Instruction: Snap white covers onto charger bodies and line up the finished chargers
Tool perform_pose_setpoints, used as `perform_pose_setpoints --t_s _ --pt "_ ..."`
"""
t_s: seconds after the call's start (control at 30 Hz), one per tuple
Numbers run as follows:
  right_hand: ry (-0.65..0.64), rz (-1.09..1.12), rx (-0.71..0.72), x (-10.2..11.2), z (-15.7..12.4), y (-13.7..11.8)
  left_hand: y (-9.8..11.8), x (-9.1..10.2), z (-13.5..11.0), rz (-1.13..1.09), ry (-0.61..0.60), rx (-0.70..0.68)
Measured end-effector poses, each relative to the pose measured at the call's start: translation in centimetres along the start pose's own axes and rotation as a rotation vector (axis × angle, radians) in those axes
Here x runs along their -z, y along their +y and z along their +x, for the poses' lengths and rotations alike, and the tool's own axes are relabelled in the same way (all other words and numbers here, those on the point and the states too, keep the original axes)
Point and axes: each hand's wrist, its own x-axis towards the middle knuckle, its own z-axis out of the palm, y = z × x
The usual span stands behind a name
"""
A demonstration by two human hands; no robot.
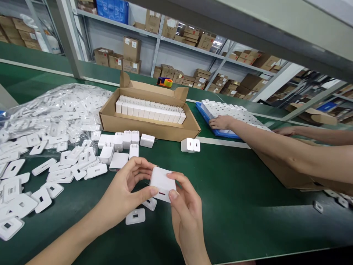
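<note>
Both my hands hold one white charger block (162, 183) above the green table (234, 191). My left hand (125, 191) pinches its left side with thumb and fingers, and my right hand (185, 208) grips its right side. Just below them lie two small white film pieces (135, 216). A group of loose white chargers (121, 145) stands behind my hands, and a pair of chargers (190, 145) stands to the right of them. An open cardboard box (150, 127) holds a row of packed chargers (150, 109).
A heap of white film pieces (49, 140) on clear plastic covers the left of the table. Another person's hand (220, 122) rests on a blue tray (205, 114) of white chargers at the right. Shelves with cartons (132, 55) stand beyond the table.
</note>
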Motion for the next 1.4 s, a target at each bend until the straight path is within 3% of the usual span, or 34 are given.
perform_pose_setpoints --t_s 0.23,0.4,0.63,0.73,0.87,1.03,1.1,1.17,1.27,1.4 --pt "0.050 -0.045 0.105 -0.3 0.2 0.2 -0.3 -0.4 -0.3 0.009 0.038 -0.057" --pt "0.053 -0.016 0.027 -0.9 0.5 0.3 -0.4 -0.2 0.0 -0.029 0.112 0.026" --pt "0.059 -0.147 0.185 -0.9 0.1 -0.3 -0.5 0.2 0.1 -0.020 0.077 -0.066" --pt "0.072 -0.233 0.222 -0.6 0.0 -0.4 -0.4 0.2 0.0 0.013 0.015 -0.043" --pt "0.074 -0.302 0.182 -0.2 0.3 -0.1 -0.4 0.1 0.0 0.073 -0.025 0.022" --pt "-0.041 -0.488 0.088 1.1 0.9 0.4 -1.3 0.2 0.6 0.069 -0.007 0.093" --pt "-0.036 -0.690 0.196 1.8 1.0 0.5 -1.7 0.4 0.9 0.092 0.017 0.117" --pt "-0.048 -0.875 0.414 2.5 0.9 0.4 -1.9 0.6 1.1 0.121 0.040 0.129" --pt "-0.206 -1.076 0.697 3.3 0.6 -0.1 -2.1 0.8 1.2 0.141 0.034 0.149" --pt "-0.329 -1.301 0.796 3.4 0.3 -0.8 -2.4 0.9 1.2 0.172 0.040 0.154"
